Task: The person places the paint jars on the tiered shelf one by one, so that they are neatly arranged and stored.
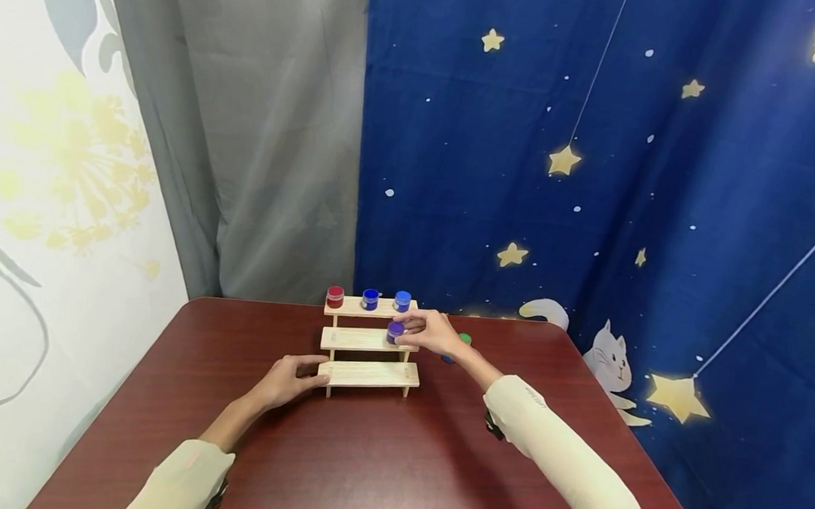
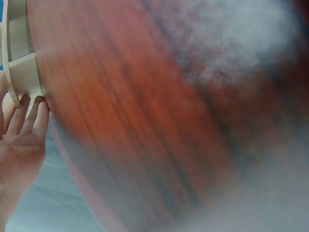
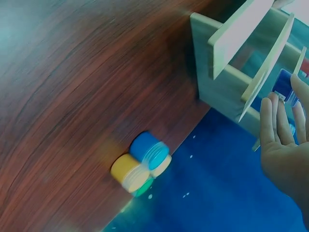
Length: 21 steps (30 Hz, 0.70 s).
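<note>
A three-tier wooden display rack [image 1: 368, 372] stands on the table. My left hand [image 1: 286, 380] grips the left end of its lowest shelf, thumb at the front edge; the left wrist view shows fingertips [image 2: 37, 100] against the side panel. Between thumb and fingers, my right hand [image 1: 434, 332] pinches a purple-blue paint jar [image 1: 395, 331] at the right end of the middle shelf. Whether the jar's base touches the shelf I cannot tell. On the top shelf sit a red paint jar [image 1: 335, 297], a dark blue paint jar [image 1: 370, 299] and a lighter blue paint jar [image 1: 402, 301].
Right of the rack, a yellow jar [image 3: 129, 172], a blue jar [image 3: 148, 149], a green jar [image 3: 144, 187] and a pale jar [image 3: 162, 166] cluster near the back edge of the reddish-brown table [image 1: 344, 457]. My right forearm partly hides them in the head view. Curtains hang behind.
</note>
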Each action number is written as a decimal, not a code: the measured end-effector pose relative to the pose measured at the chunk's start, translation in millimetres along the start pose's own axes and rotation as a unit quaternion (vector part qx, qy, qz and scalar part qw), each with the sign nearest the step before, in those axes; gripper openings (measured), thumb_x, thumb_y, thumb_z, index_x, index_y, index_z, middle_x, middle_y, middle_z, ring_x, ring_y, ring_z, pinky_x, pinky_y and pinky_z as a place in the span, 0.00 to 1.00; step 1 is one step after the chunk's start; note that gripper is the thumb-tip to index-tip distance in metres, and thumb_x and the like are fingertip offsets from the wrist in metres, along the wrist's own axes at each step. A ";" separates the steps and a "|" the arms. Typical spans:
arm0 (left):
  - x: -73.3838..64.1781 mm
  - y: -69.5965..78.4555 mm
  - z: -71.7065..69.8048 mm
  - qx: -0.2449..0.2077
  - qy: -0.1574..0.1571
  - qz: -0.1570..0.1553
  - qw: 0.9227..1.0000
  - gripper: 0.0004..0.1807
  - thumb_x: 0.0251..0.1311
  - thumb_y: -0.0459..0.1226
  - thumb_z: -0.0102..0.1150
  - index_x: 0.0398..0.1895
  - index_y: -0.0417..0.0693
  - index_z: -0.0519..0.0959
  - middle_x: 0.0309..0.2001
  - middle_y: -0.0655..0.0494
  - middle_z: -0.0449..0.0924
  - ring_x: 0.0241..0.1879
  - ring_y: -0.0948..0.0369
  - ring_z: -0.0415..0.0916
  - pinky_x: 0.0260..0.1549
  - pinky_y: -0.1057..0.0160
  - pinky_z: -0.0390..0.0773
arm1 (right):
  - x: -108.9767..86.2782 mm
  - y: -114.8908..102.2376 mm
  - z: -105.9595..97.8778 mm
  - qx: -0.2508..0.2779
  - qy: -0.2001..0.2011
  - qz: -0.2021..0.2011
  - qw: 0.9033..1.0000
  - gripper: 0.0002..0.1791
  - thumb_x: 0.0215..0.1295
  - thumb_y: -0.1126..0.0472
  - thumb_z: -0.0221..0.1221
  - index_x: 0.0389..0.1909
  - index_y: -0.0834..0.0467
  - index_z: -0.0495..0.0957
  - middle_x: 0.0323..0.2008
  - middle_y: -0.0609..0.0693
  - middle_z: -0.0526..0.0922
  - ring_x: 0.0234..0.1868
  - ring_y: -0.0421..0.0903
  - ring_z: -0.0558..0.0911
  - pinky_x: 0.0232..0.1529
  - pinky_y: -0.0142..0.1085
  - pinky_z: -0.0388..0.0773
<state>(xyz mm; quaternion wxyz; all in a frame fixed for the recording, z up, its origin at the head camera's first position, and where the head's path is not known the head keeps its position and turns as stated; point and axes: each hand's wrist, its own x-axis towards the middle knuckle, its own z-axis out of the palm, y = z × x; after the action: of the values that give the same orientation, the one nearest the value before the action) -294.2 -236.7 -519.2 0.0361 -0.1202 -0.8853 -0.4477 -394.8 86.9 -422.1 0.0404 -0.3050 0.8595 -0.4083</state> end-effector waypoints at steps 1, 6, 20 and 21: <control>0.3 0.1 0.3 -0.001 0.001 -0.001 1.000 0.25 0.65 0.44 0.73 0.62 0.44 0.83 0.57 0.43 0.84 0.57 0.50 0.81 0.52 0.53 0.82 | 1.6 -1.8 2.0 0.001 -0.001 0.000 1.000 0.24 0.58 0.62 0.77 0.56 0.59 0.86 0.47 0.55 0.90 0.51 0.49 0.88 0.49 0.38 0.85; 1.3 0.1 1.2 -0.002 0.002 -0.002 1.000 0.25 0.64 0.44 0.73 0.61 0.44 0.83 0.57 0.44 0.84 0.56 0.52 0.82 0.50 0.55 0.82 | 12.3 -6.0 13.3 -0.003 -0.005 -0.008 1.000 0.23 0.58 0.61 0.77 0.55 0.57 0.86 0.47 0.55 0.90 0.49 0.47 0.89 0.49 0.38 0.85; 2.6 -2.3 1.6 0.002 -0.002 -0.008 1.000 0.25 0.65 0.44 0.73 0.62 0.45 0.83 0.58 0.44 0.84 0.56 0.51 0.82 0.53 0.49 0.82 | 30.7 -18.9 41.3 0.039 -0.041 -0.034 0.998 0.22 0.60 0.66 0.75 0.56 0.62 0.85 0.48 0.58 0.89 0.49 0.49 0.89 0.47 0.35 0.85; 2.4 -2.5 1.4 0.002 -0.002 -0.009 1.000 0.25 0.65 0.44 0.72 0.62 0.45 0.83 0.58 0.44 0.84 0.57 0.51 0.81 0.53 0.49 0.82 | 31.5 -20.5 42.8 0.035 -0.041 -0.036 0.998 0.22 0.60 0.65 0.75 0.56 0.62 0.85 0.49 0.58 0.89 0.48 0.49 0.89 0.47 0.34 0.85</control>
<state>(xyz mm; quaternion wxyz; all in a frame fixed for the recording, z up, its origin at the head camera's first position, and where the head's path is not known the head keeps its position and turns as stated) -297.1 -236.6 -521.6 0.0306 -0.1136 -0.8873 -0.4460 -396.6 30.5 -430.0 0.0716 -0.3504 0.8308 -0.4264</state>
